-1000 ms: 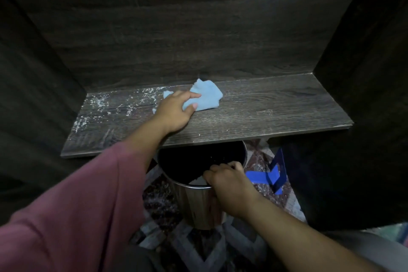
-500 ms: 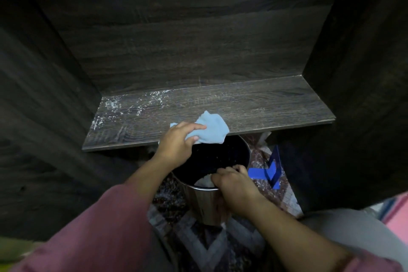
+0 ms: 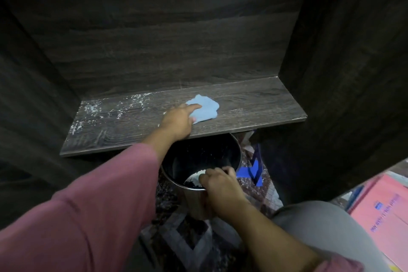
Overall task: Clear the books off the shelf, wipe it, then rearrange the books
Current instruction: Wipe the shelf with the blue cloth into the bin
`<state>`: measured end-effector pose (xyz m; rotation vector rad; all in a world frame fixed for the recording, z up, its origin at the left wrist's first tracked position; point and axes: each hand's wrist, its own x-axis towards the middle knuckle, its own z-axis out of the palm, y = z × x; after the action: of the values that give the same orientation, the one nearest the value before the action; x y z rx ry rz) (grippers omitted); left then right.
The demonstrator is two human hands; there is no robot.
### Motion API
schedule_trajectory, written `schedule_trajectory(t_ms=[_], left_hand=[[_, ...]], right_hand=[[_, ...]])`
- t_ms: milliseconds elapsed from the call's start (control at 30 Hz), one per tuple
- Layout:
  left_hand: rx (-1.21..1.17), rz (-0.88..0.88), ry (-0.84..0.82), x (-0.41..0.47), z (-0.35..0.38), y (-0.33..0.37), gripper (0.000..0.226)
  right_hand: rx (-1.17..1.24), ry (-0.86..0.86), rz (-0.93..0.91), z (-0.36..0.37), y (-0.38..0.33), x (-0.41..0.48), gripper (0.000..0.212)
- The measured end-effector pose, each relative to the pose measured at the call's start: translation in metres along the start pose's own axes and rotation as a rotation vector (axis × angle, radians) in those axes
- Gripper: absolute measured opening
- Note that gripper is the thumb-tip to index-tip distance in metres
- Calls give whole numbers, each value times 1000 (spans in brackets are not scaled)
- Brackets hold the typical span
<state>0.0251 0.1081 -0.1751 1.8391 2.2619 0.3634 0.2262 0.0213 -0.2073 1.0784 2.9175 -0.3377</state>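
A dark wood shelf [image 3: 254,104] spans the alcove with no books on it. White dust speckles its left part [image 3: 99,112]. My left hand [image 3: 176,120] presses a light blue cloth [image 3: 205,108] flat on the middle of the shelf, index finger stretched over it. Below the shelf's front edge stands a shiny metal bin [image 3: 198,196] with a black inside. My right hand [image 3: 220,185] grips its near rim.
Dark wood walls close in on the left, back and right of the shelf. A blue object [image 3: 254,170] stands on the patterned floor right of the bin. A pink book [image 3: 384,212] lies at lower right beside my grey-clad knee [image 3: 326,227].
My left hand carried the cloth from the shelf's front edge, above the bin, back onto the middle of the shelf. My right hand has stayed on the bin's rim.
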Motion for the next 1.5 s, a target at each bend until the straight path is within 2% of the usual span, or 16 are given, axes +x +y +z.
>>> schedule_trajectory(t_ms=[233, 333, 400, 467, 567, 733, 867, 967, 1067, 1233, 1367, 1500], left_hand=[[-4, 142, -60, -34, 0, -4, 50], [-122, 134, -67, -62, -6, -5, 45], [-282, 57, 3, -85, -8, -13, 44], [-370, -71, 169, -108, -8, -27, 44], [-401, -290, 428, -128, -15, -51, 43], [-336, -536, 701, -131, -37, -99, 45], [-233, -708, 767, -132, -43, -141, 45], [-158, -705, 814, -128, -44, -160, 43], [13, -742, 791, -118, -39, -168, 43], [184, -872, 521, -91, -37, -170, 44], [225, -886, 418, -82, -37, -168, 50], [200, -856, 450, -87, -41, -167, 42]], right_hand=[[-10, -55, 36, 3, 10, 1, 29], [-18, -62, 26, 2, 9, 1, 31], [-9, -71, 16, 1, 6, 4, 33], [-17, -79, 4, 1, 3, 8, 32], [-6, -71, -34, 3, -4, 15, 33], [-3, -73, -101, 9, -18, 33, 31], [25, -39, -155, 16, -25, 48, 28], [82, 38, -200, 24, -28, 56, 33], [59, 69, -222, 29, -27, 60, 46], [63, 105, -239, 27, -23, 61, 52], [67, 93, -210, 25, -18, 60, 48], [55, -5, -168, 28, -12, 58, 34]])
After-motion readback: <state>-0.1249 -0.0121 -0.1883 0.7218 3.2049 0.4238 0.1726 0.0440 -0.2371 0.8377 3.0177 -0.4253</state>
